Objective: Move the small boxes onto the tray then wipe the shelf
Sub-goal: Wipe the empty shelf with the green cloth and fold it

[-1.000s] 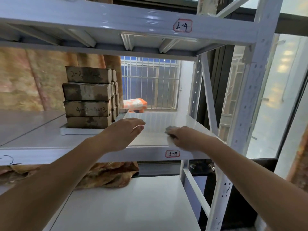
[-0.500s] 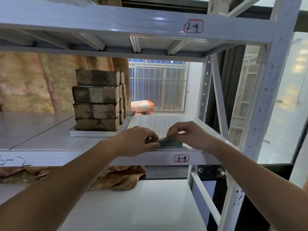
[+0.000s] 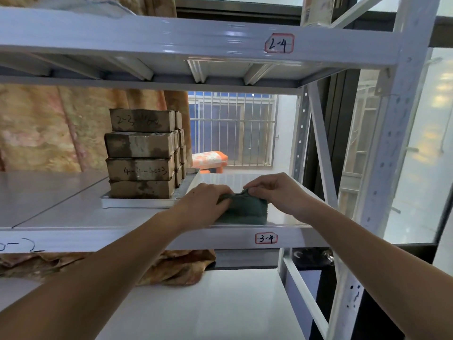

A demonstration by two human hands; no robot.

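Pinching the folded dark green cloth (image 3: 242, 208) between left hand (image 3: 204, 203) and right hand (image 3: 275, 192) — lying crosswise at the white metal shelf (image 3: 73, 212) front, right of the tray-stacked brown cardboard boxes (image 3: 141, 153).

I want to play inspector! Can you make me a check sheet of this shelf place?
Surface: white shelf labelled 3-4, glossy.
Job's things: brown boxes stacked four high on the tray; green cloth bunched near the shelf's front edge.
Clutter: patterned fabric hanging below the shelf.
Grippers: left hand and right hand both pinch the cloth.
Cables: nothing seen.
Surroundings: upper shelf labelled 2-4, barred window, orange item behind.
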